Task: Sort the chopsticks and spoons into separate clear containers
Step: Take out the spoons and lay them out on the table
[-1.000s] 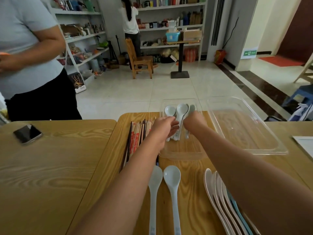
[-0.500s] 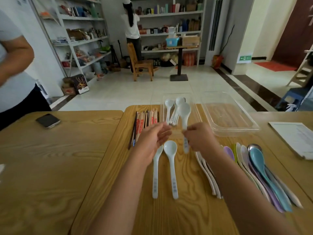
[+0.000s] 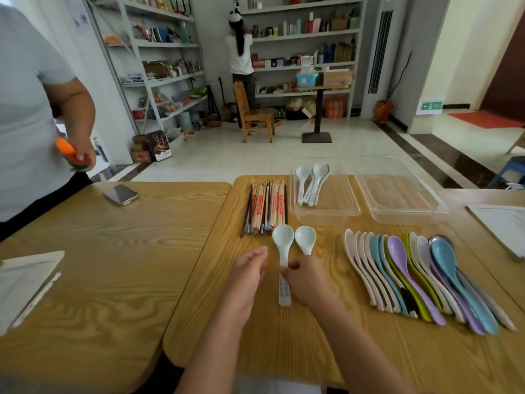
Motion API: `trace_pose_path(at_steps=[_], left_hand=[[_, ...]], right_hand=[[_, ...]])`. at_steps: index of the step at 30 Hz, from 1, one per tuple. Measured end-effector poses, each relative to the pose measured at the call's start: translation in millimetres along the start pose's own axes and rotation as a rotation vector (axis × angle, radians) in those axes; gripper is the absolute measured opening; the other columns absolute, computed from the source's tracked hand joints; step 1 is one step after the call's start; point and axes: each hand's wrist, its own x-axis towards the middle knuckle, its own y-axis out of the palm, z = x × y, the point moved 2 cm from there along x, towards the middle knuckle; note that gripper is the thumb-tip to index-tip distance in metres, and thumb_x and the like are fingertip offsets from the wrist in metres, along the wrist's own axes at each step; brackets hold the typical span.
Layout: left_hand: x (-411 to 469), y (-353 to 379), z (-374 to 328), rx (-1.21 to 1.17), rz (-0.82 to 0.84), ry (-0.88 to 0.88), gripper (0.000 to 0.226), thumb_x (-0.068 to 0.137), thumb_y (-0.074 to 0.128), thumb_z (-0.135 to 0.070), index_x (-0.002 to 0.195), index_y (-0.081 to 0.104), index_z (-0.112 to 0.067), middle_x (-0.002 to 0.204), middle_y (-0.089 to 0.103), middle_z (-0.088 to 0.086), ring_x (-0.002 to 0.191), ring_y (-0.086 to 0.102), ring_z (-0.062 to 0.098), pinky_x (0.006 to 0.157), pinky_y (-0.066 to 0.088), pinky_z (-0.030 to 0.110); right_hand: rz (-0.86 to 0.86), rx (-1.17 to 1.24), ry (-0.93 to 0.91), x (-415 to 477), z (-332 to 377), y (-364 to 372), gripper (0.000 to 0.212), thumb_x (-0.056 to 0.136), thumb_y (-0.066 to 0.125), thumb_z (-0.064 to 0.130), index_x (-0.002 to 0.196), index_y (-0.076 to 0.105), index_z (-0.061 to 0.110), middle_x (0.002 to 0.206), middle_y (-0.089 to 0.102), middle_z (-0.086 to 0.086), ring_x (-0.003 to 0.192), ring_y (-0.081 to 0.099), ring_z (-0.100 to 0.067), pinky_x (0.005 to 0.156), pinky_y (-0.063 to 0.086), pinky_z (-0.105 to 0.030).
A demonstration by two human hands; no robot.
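Note:
Two white spoons [image 3: 283,237] lie side by side on the wooden table [image 3: 284,336]. My right hand [image 3: 308,281] has its fingers curled over their handles and pinches the left spoon's handle; the other handle is hidden under it. Just left of them my left hand [image 3: 247,273] hovers with straight fingers, holding nothing. Beyond, a clear container [image 3: 326,213] holds three white spoons [image 3: 311,183]. A second clear container [image 3: 397,214] to its right holds nothing. A bundle of chopsticks [image 3: 265,207] lies left of the first container.
A fanned row of several coloured spoons [image 3: 412,280] lies to the right. A phone [image 3: 120,194] rests on the adjoining left table, papers [image 3: 25,280] at its near edge, more paper [image 3: 502,226] far right. A person [image 3: 28,123] stands at the left holding an orange object.
Both my hands have pulled back from the spoon container toward me. A third spoon now lies in it, and my right hand has come down onto the handles of the two table spoons.

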Motion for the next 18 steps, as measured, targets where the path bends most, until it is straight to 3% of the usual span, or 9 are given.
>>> trace_pose_path(at_steps=[3, 6, 8, 13, 18], left_hand=[[-2.5, 6.6, -2.3, 0.017, 0.072, -0.040, 0.030, 0.101, 0.052, -0.020, 0.130, 0.058, -0.015, 0.125, 0.063, -0.001, 0.122, 0.057, 0.016, 0.106, 0.044, 0.032], [-5.3, 10.4, -2.7, 0.037, 0.083, -0.045, 0.020, 0.101, 0.053, -0.020, 0.116, 0.066, -0.022, 0.111, 0.069, -0.005, 0.112, 0.062, 0.013, 0.101, 0.047, 0.031], [-5.4, 10.5, -1.3, 0.060, 0.074, -0.045, 0.015, 0.100, 0.055, -0.022, 0.105, 0.067, -0.029, 0.113, 0.070, -0.004, 0.113, 0.062, 0.013, 0.104, 0.047, 0.035], [-7.0, 9.3, -0.4, 0.077, 0.068, -0.039, 0.022, 0.100, 0.055, -0.025, 0.119, 0.065, -0.024, 0.119, 0.068, -0.005, 0.117, 0.060, 0.012, 0.107, 0.046, 0.038], [-2.6, 9.5, 0.6, 0.060, 0.079, -0.059, 0.028, 0.099, 0.055, -0.026, 0.126, 0.063, -0.021, 0.123, 0.067, -0.003, 0.118, 0.059, 0.013, 0.108, 0.045, 0.039]], right_hand=[[-0.038, -0.085, -0.005, 6.3, 2.2, 5.5, 0.017, 0.095, 0.060, 0.022, 0.097, 0.069, 0.007, 0.077, 0.066, -0.002, 0.068, 0.064, -0.014, 0.059, 0.052, -0.029], [-0.072, -0.144, -0.011, 8.4, 3.8, 7.2, 0.017, 0.094, 0.061, 0.019, 0.104, 0.065, 0.006, 0.089, 0.068, -0.007, 0.082, 0.067, -0.021, 0.071, 0.057, -0.035], [-0.076, -0.169, -0.031, 7.8, 3.9, 7.7, 0.018, 0.095, 0.059, 0.017, 0.105, 0.065, 0.004, 0.091, 0.068, -0.008, 0.083, 0.067, -0.023, 0.074, 0.057, -0.038], [-0.064, -0.174, -0.037, 8.4, 3.1, 7.7, 0.017, 0.096, 0.057, 0.017, 0.106, 0.066, 0.006, 0.082, 0.063, -0.003, 0.078, 0.065, -0.019, 0.066, 0.054, -0.030], [-0.046, -0.193, -0.038, 10.3, 0.7, 8.1, 0.017, 0.095, 0.055, 0.016, 0.089, 0.067, 0.005, 0.070, 0.061, 0.000, 0.059, 0.058, -0.012, 0.048, 0.044, -0.021]])
